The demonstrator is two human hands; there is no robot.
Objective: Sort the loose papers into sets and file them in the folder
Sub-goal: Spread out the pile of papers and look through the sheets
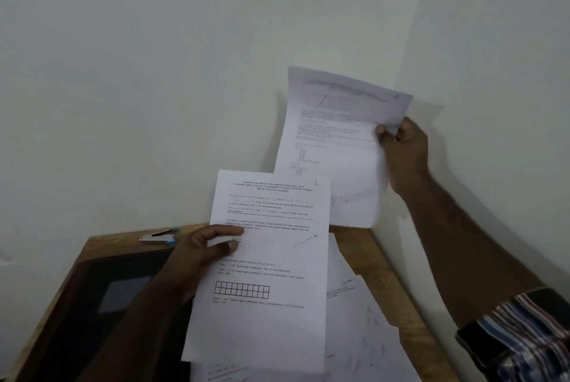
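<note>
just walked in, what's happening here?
A person is sorting printed papers over a wooden table. The left hand holds one printed sheet with a grid drawing near its bottom, and the right hand pinches a second sheet raised against the wall. More loose papers lie on the table below. A dark folder lies at the left, a stapler behind it. Nothing looks filed yet.

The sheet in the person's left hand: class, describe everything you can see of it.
The sheet is a white printed page, held upright and nearly flat above the wooden table. It carries a centred heading, lines of maths text, a ruled line, handwriting and a small grid near the bottom. The left hand pinches its left edge, thumb in front.
</note>
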